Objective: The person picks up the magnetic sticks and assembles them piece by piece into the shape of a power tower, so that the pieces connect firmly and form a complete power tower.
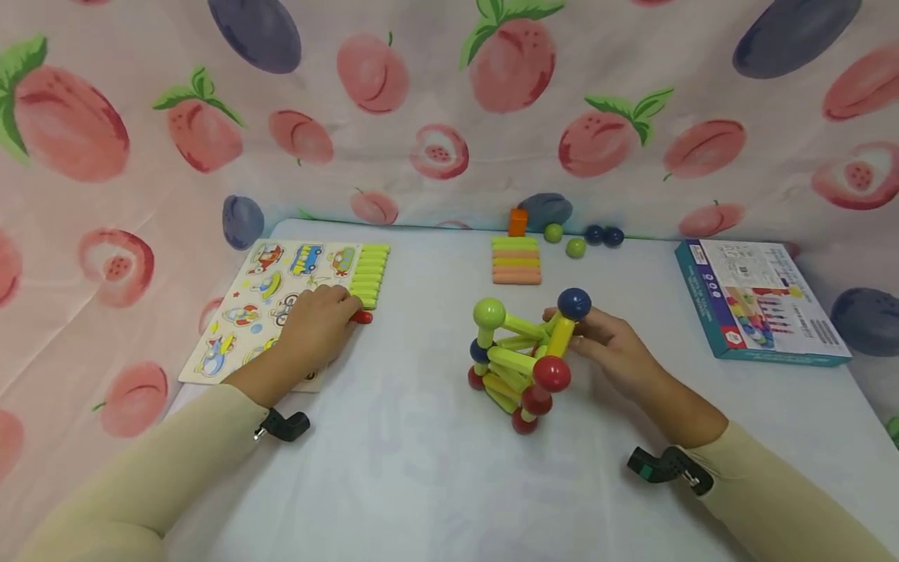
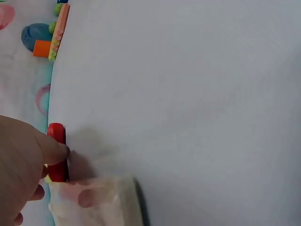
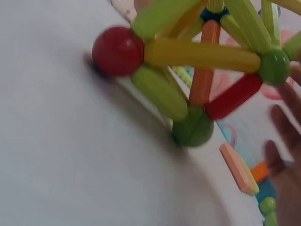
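My left hand point(image 1: 318, 324) pinches a red stick point(image 1: 362, 317) between thumb and fingertips. It lies at the near end of a row of light green sticks point(image 1: 368, 273), beside a picture puzzle board point(image 1: 239, 312). In the left wrist view the red stick point(image 2: 58, 172) shows on both sides of the thumb. A toy frame of sticks and balls point(image 1: 511, 361) stands mid-table, with green, yellow, orange and red sticks. My right hand point(image 1: 618, 351) holds its right side below a dark blue ball point(image 1: 573, 304). In the right wrist view, several fingers extend beside a green ball point(image 3: 274, 67).
Behind the frame lie several orange, yellow and green sticks point(image 1: 517, 261) in a row. An orange block point(image 1: 517, 222), green balls point(image 1: 576, 248) and dark blue balls point(image 1: 613, 236) sit along the back edge. A toy box point(image 1: 765, 300) lies at right. Fruit-patterned cloth point(image 1: 421, 94) hangs behind.
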A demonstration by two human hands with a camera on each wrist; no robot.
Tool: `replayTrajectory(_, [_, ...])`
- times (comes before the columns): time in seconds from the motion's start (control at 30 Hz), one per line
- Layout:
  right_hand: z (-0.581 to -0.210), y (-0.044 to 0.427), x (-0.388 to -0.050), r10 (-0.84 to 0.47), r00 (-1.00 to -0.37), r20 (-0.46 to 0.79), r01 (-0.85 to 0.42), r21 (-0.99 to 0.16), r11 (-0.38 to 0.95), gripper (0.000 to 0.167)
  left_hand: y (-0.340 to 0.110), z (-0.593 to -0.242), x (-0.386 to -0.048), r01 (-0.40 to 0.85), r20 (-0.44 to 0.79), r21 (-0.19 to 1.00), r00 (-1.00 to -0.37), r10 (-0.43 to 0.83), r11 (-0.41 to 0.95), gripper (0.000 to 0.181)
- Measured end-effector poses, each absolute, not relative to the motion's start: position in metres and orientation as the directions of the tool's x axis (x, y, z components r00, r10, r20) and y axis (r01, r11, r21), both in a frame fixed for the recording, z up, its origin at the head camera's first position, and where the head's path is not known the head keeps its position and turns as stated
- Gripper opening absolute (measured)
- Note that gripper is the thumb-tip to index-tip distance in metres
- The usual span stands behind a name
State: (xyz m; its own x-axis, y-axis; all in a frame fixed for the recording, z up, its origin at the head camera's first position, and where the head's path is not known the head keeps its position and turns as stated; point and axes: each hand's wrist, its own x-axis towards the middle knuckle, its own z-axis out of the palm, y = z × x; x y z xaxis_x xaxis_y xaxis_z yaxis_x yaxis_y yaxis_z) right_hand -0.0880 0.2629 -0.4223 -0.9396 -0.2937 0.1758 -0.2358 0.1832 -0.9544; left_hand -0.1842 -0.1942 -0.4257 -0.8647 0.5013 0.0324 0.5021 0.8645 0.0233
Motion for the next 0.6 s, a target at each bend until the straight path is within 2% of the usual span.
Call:
replayTrajectory(0.17, [-0.413, 0.258, -0.088, -0.21, -0.899, 0.386, -0.356, -0.92, -0.167, 0.041, -0.189, -0.428, -0.186, 0.49, 0.035, 0.061, -0.872, 0.488, 0.87, 0.02])
replayTrajectory(0.27, [-0.406, 0.253, -0.088, -0.206, -0.879, 0.429, -0.39, -0.898, -0.204, 0.036, -0.183, -0.425, -0.189, 0.474, 0.022, 0.131, -0.88, 0.475, 0.871, 0.019])
replayTrajectory(0.33, [-0.403, 0.251, -0.088, -0.204, -0.889, 0.409, -0.382, -0.91, -0.159, 0.035, -0.173, -0.415, -0.191, 0.457, 0.014, 0.271, -0.882, 0.471, 0.847, 0.019])
replayTrajectory(0.43, [-0.401, 0.249, -0.087, -0.192, -0.909, 0.371, -0.355, -0.928, -0.113, 0.038, -0.143, -0.385, -0.192, 0.393, -0.025, 0.575, -0.868, 0.496, 0.717, 0.017])
replayTrajectory(0.5, [-0.401, 0.249, -0.087, -0.198, -0.911, 0.361, -0.346, -0.932, -0.11, 0.038, -0.116, -0.358, -0.191, 0.321, -0.064, 0.752, -0.834, 0.548, 0.576, 0.016])
replayTrajectory(0.6, [-0.403, 0.249, -0.087, -0.214, -0.905, 0.367, -0.342, -0.929, -0.143, 0.038, -0.075, -0.323, -0.189, 0.205, -0.12, 0.89, -0.757, 0.642, 0.408, 0.017])
